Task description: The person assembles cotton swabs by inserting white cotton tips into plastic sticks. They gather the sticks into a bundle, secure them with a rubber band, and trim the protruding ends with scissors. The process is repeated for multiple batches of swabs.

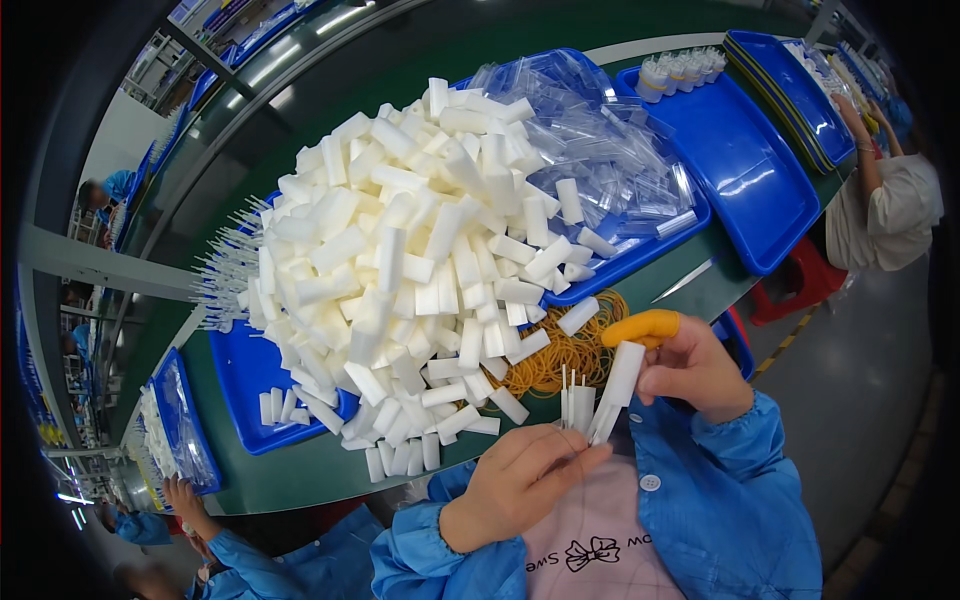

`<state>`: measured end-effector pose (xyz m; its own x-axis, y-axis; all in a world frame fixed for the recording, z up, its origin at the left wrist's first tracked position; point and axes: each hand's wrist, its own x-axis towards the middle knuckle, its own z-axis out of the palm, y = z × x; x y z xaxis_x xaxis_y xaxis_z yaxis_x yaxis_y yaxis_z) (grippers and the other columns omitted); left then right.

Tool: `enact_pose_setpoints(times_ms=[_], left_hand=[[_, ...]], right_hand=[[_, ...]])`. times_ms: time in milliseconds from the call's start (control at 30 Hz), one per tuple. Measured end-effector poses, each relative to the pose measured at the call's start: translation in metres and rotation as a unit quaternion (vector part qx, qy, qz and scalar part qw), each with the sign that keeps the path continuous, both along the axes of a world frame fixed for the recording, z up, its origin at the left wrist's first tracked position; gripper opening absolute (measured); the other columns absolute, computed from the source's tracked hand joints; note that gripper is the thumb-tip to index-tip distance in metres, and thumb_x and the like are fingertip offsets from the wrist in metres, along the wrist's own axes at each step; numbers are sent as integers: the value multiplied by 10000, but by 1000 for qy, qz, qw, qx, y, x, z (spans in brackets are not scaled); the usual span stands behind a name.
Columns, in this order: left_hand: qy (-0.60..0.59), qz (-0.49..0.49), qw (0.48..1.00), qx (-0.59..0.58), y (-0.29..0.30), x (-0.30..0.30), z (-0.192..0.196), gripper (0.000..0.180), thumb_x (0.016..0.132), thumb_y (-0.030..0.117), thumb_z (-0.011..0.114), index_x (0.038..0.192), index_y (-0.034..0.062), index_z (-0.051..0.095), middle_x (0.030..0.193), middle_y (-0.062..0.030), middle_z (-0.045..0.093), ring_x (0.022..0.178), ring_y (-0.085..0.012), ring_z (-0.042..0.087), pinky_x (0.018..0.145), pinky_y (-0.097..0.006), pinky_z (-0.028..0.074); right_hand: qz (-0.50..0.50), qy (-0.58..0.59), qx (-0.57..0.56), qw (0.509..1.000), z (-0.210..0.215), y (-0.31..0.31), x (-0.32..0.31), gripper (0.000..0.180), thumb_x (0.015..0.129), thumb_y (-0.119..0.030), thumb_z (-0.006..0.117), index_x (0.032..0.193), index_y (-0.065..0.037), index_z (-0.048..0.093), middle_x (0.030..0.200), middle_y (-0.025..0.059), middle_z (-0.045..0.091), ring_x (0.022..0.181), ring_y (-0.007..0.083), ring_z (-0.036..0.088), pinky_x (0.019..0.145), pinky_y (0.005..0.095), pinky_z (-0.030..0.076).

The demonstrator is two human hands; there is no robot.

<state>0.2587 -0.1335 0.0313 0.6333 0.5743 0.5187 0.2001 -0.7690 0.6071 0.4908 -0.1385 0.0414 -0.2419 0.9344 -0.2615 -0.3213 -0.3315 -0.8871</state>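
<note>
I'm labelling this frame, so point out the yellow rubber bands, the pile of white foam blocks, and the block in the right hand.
rubber bands [556,358], head view, middle of heap
foam blocks [400,270], head view, centre of pile
block [622,375], head view, its middle

Your left hand and right hand pinch matt white foam blocks; the orange fingertip cover looks like smooth rubber. The blue trays are glossy plastic, the clear bags shiny film, your blue sleeves smooth cloth.
</note>
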Motion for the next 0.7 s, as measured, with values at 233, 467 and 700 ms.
enact_pose_setpoints(times_ms=[233, 467, 700], left_hand=[[-18, -46, 998, 41, 0, -2, 0, 269, 602, 68, 754, 863, 29, 703, 920, -56, 593, 768, -200, 585, 666, -295, 521], [-48, -35, 996, -69, -3, -6, 9, 280, 600, 26, 767, 874, 46, 714, 896, -66, 606, 793, -205, 595, 648, -282, 509], [-66, 21, 977, -200, 1, -19, 1, 283, 672, 26, 752, 946, 33, 679, 944, -121, 641, 794, -206, 641, 628, -278, 523]], right_hand=[[144, -185, 230, 945, 8, 20, 22, 132, 790, -119, 701, 802, -20, 615, 630, 29, 544, 559, 112, 489, 508, 261, 359], [239, -133, 270, 923, 4, 17, 6, 257, 800, -160, 693, 651, -18, 539, 619, 82, 497, 520, 219, 439, 475, 348, 300], [208, -261, 333, 882, 13, 12, 2, 263, 809, -263, 692, 721, -40, 583, 660, 90, 519, 579, 262, 524, 483, 361, 368]])
